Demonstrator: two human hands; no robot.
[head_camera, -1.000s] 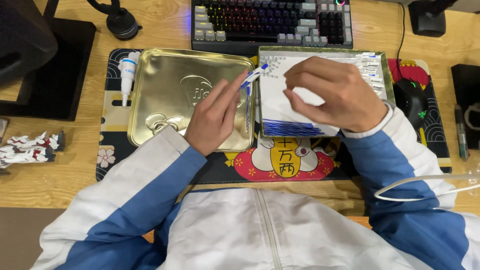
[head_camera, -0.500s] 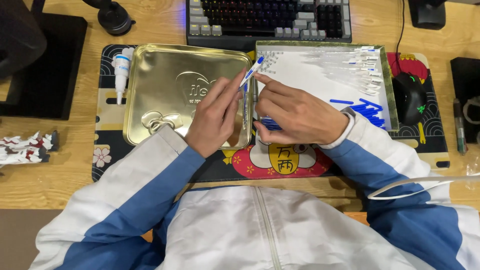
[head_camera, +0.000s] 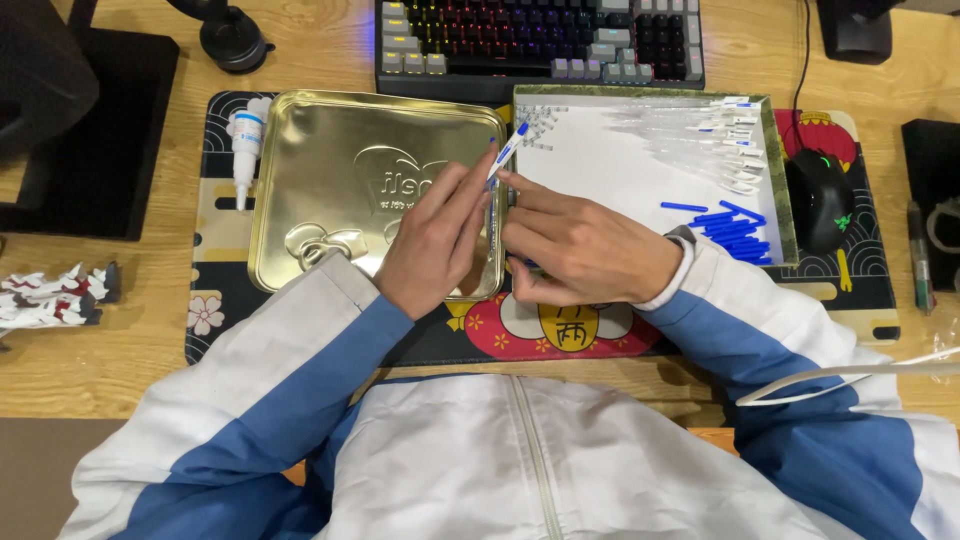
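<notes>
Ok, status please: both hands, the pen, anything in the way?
Left hand holds blue-tipped pen upright-tilted. Right hand touching its lower end. Both over gold tin lid edge. Nothing in the way.

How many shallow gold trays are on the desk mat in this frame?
2: the gold tin tray on the left under the left hand, and the gold-rimmed tray on the right holding pen parts, beside the right hand.

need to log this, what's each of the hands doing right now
Left hand: closed on a thin clear pen with a blue tip, over the gold tin lid.
Right hand: fingers touch the pen; its grip cannot be told.
</notes>
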